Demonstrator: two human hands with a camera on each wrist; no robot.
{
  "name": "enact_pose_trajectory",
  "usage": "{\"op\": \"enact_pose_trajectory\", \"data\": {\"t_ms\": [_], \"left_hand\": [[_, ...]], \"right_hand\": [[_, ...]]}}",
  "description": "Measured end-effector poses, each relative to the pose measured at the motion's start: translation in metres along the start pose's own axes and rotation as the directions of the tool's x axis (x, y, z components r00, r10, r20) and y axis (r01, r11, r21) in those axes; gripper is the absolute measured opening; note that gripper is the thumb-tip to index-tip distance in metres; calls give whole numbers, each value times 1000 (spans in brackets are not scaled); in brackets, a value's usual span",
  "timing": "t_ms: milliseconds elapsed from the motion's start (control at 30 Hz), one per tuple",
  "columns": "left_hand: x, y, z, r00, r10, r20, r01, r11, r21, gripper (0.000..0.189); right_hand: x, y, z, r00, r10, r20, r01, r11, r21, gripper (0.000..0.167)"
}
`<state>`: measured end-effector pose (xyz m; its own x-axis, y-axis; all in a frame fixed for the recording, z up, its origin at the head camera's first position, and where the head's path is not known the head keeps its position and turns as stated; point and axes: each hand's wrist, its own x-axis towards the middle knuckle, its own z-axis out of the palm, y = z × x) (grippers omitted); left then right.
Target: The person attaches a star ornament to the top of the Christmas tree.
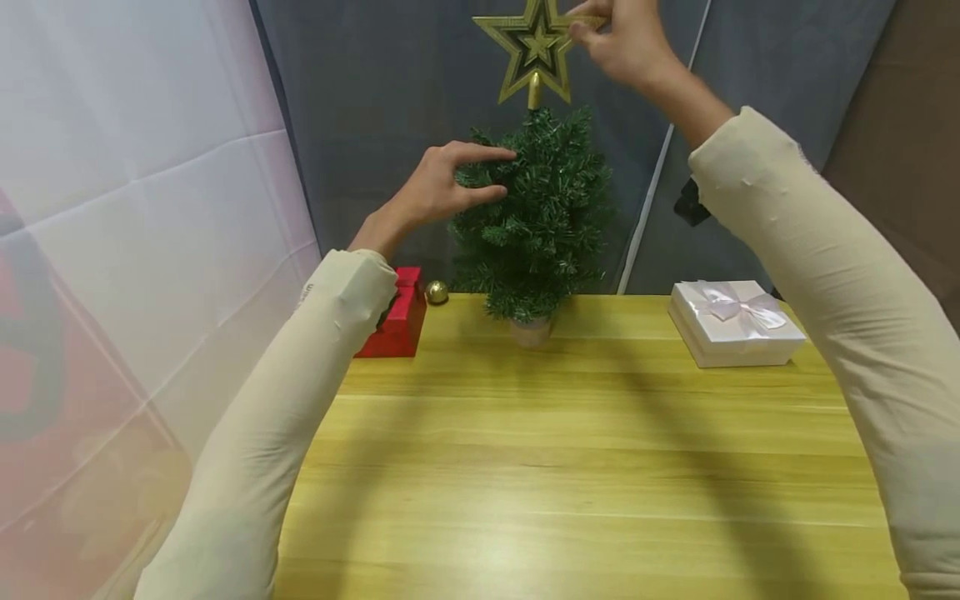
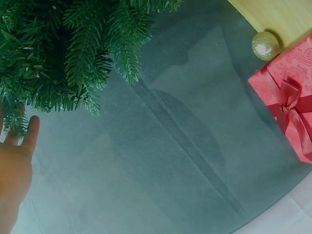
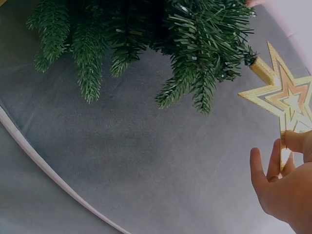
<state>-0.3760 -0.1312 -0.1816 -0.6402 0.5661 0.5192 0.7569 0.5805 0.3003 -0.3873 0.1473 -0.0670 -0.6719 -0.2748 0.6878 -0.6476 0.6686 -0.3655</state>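
A small green artificial Christmas tree (image 1: 543,217) stands upright in a pale pot (image 1: 530,332) at the table's back. On its tip sits a gold star tree topper (image 1: 537,46), upright. My right hand (image 1: 626,42) pinches one point of the star between thumb and fingers; the right wrist view shows that grip on the star (image 3: 291,100) closely. My left hand (image 1: 450,183) is at the tree's upper left side, thumb and fingers spread apart and holding nothing. In the left wrist view this hand (image 2: 17,165) reaches up to the branches (image 2: 73,53), partly hidden by them.
On the table (image 1: 570,467), a red gift box (image 1: 405,321) with a ribbon stands back left, beside a gold glitter ball (image 1: 437,292). A white gift box (image 1: 738,323) with a bow lies back right. A grey curtain (image 1: 375,100) hangs behind, with a white cable (image 1: 660,167).
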Motion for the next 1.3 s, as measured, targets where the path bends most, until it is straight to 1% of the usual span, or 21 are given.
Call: {"op": "enact_pose_trajectory", "data": {"t_ms": [133,267,467,600,800,967,1167,1300], "left_hand": [[0,0,1,1000,-11,1,11,1000,-1,51],[-1,0,2,1000,-19,0,19,1000,-6,50],[0,0,2,1000,-13,-10,13,1000,-6,50],[0,0,2,1000,-9,-9,9,1000,-5,50],[0,-2,2,1000,2,-9,-2,1000,5,50],[1,-1,1,1000,5,-11,-5,1000,6,50],[1,0,1,1000,6,-10,-6,1000,4,50],[1,-1,2,1000,9,-10,-8,1000,8,50]], "right_hand": [[-2,1,2,1000,16,11,-16,1000,-17,56],[-1,2,3,999,33,18,-32,998,-53,55],[-1,5,6,1000,6,31,-3,994,-106,46],[-3,8,9,999,1,46,3,995,-97,44],[-6,9,10,999,-8,48,11,997,-74,43],[-6,9,10,999,-10,50,14,997,-82,43],[-7,10,13,997,-42,63,48,994,-98,42],[-9,10,13,997,-48,56,54,993,-107,42]]}}
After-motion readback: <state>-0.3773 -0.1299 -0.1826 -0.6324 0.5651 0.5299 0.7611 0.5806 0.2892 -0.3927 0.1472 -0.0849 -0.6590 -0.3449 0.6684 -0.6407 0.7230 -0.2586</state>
